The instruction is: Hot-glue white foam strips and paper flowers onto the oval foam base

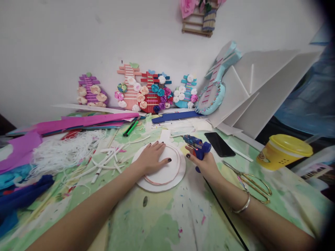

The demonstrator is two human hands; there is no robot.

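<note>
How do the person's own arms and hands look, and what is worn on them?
Both forearms are bare, as far as they show. The left hand and the right hand wear dark nail polish. A silver-coloured bangle circles the right forearm near the wrist.

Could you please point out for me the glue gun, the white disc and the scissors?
Glue gun (200, 149): head view, on its blue body.
White disc (167, 171): head view, on a bare part of its upper face.
Scissors (239, 173): head view, near where blades and gold handles meet.

Craft workspace with glue gun (201, 150), scissors (240, 174) and flower-trimmed model guitars (152, 99)
</note>
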